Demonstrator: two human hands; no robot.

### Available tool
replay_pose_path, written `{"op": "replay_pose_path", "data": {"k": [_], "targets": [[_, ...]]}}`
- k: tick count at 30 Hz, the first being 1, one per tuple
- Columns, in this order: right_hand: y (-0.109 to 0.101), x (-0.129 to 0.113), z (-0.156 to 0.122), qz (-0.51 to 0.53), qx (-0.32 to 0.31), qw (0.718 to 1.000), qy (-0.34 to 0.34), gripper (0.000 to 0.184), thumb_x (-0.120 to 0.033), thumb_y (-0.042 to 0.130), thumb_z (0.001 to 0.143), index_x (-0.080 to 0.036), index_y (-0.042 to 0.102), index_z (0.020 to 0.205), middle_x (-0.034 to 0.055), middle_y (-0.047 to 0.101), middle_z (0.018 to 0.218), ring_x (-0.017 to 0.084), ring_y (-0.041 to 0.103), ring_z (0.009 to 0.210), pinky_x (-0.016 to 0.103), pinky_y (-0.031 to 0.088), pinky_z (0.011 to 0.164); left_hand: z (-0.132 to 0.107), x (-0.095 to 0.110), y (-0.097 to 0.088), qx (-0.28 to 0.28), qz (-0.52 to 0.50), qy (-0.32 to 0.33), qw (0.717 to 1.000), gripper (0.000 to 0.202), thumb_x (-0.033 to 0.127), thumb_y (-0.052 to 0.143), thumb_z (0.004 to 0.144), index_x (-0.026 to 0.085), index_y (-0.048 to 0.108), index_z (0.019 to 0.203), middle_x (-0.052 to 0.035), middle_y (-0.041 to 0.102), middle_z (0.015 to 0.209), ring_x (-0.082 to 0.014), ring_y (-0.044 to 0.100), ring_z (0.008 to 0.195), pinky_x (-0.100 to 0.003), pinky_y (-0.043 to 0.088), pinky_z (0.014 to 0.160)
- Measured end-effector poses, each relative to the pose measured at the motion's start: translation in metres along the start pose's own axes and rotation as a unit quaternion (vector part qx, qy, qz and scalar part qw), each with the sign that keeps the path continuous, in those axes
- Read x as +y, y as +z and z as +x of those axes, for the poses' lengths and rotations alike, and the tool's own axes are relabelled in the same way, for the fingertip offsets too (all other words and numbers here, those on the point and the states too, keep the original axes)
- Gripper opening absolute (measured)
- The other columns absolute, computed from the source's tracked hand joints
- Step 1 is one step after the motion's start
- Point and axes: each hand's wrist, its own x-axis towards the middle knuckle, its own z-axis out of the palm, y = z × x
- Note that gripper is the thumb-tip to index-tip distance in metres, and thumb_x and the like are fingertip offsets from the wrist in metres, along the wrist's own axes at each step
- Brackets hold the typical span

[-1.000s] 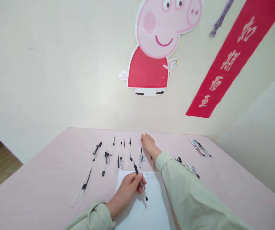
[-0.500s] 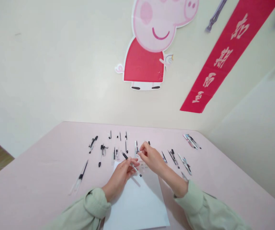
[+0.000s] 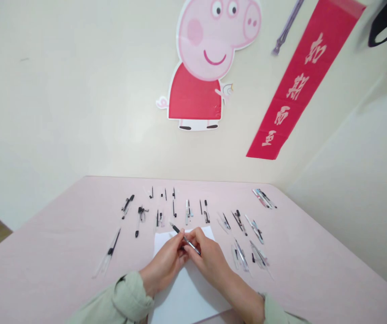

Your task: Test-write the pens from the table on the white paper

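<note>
A pen (image 3: 186,240) with a black grip and a clear barrel is held slantwise above a white sheet of paper (image 3: 183,301), its tip pointing to the far left. My left hand (image 3: 166,263) pinches it near the black grip. At the rear of the barrel, the thumb and fingers of my right hand (image 3: 210,258) close on the same pen. The fingertips of both hands meet around it, and some are hidden. Just beyond the paper lie pen parts (image 3: 188,211), including dark refills and clear barrels.
More pen parts lie in small groups on the pink tabletop, such as a dark refill with a clear barrel (image 3: 109,252) at left and parts (image 3: 241,254) at right. Several pens (image 3: 263,198) lie at the far right. Behind the table stands a wall with a pig cutout (image 3: 195,94) and red banner (image 3: 304,81).
My right hand has come back from the parts beyond the paper and now grips the rear of the pen. My left hand still holds the pen. The view has shifted slightly.
</note>
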Motion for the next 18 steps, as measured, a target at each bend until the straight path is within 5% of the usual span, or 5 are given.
{"op": "replay_pose_path", "data": {"k": [4,7,12,18], "targets": [[-0.001,-0.001,-0.002,0.016,0.010,1.000,-0.023,0.014,-0.020,0.053,0.086,-0.025,0.056,0.099,-0.0049,0.056,0.069,0.013,0.052,0.060,0.022,0.033,0.057,0.000,0.000,-0.003,0.002,0.062,0.005,0.998,0.033,0.045,0.063,0.084,0.013,0.067,0.085,-0.0022,0.062,0.074,-0.0105,0.054,0.065,-0.019,0.045,0.060],[-0.003,0.000,-0.001,0.049,0.021,0.998,-0.033,0.016,-0.019,0.050,0.088,-0.025,0.059,0.100,-0.0043,0.058,0.069,0.012,0.051,0.059,0.022,0.034,0.058,0.003,0.004,-0.005,0.035,0.093,0.012,0.995,0.035,0.047,0.065,0.082,0.012,0.065,0.077,0.0022,0.054,0.065,-0.0051,0.039,0.049,-0.014,0.027,0.040],[-0.006,0.004,0.001,0.089,0.063,0.994,-0.001,0.015,-0.019,0.049,0.087,-0.023,0.059,0.097,-0.0055,0.052,0.063,0.012,0.049,0.057,0.022,0.035,0.056,0.005,0.016,-0.004,0.062,0.037,0.021,0.997,0.024,0.036,0.062,0.085,0.013,0.067,0.089,0.0012,0.055,0.074,-0.0020,0.033,0.044,-0.012,0.018,0.034],[-0.008,-0.004,-0.001,0.156,0.054,0.983,-0.083,0.018,-0.023,0.051,0.090,-0.024,0.061,0.105,0.0048,0.066,0.105,0.016,0.062,0.086,0.026,0.046,0.076,0.001,0.015,0.003,0.008,-0.001,-0.014,1.000,0.028,0.039,0.068,0.081,0.012,0.065,0.088,0.0010,0.055,0.074,-0.0004,0.028,0.043,-0.011,0.016,0.034]]}}
